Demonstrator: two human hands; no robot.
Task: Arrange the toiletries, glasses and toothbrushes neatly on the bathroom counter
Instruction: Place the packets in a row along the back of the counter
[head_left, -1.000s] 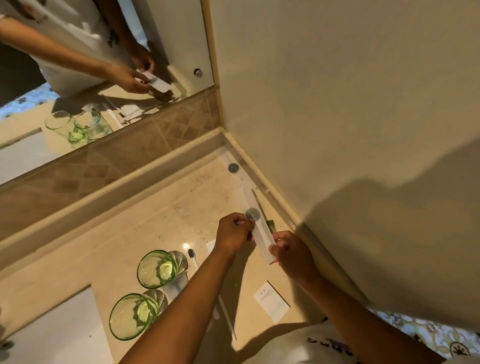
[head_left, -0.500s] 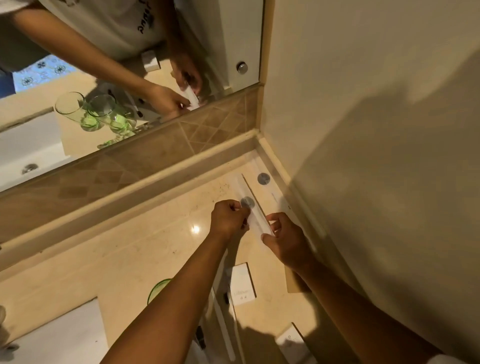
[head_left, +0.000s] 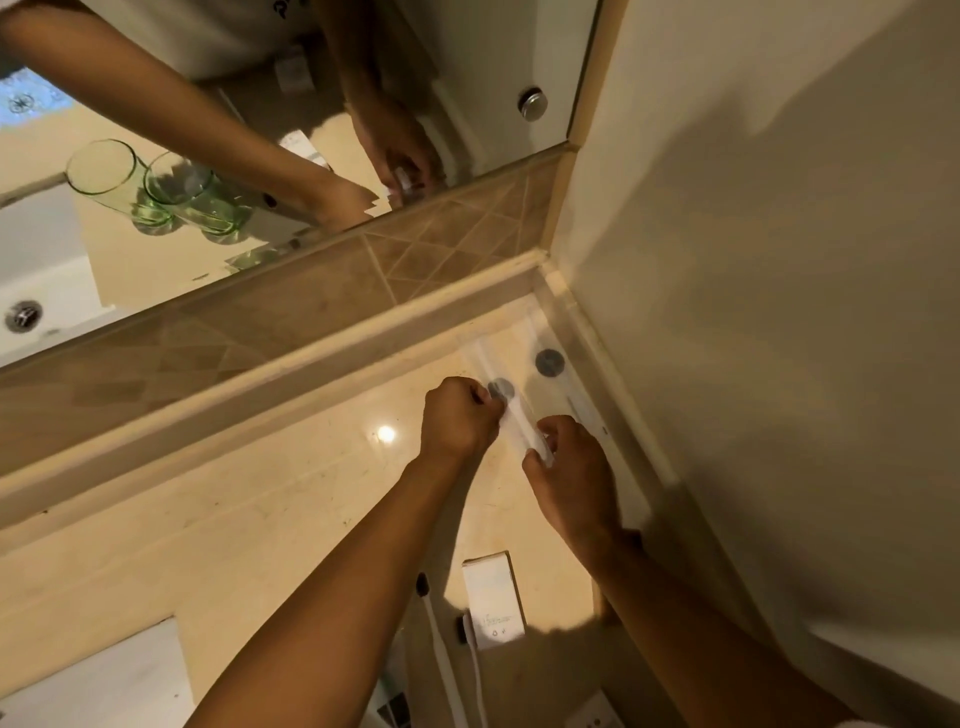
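Observation:
Both my hands hold a long white packet with a grey round sticker (head_left: 511, 410) low over the beige counter (head_left: 260, 499), near the back right corner. My left hand (head_left: 457, 415) pinches its left edge by the sticker. My right hand (head_left: 563, 467) grips its near end. A second packet with a grey sticker (head_left: 558, 374) lies flat along the right wall. A small white box (head_left: 491, 597) lies on the counter between my forearms. Two white toothbrushes (head_left: 441, 654) with dark heads lie beside it. Two green glasses (head_left: 171, 192) show only as a mirror reflection.
A mirror (head_left: 234, 130) and a tiled backsplash (head_left: 291, 301) run along the back. The cream wall (head_left: 753, 260) closes the right side. The sink edge (head_left: 93, 680) lies at the lower left. Another white box (head_left: 597, 714) sits at the bottom edge.
My view has swung up and toward the corner, so the glasses dropped out of direct sight. Both hands carried the packet farther back, closer to the packet by the wall.

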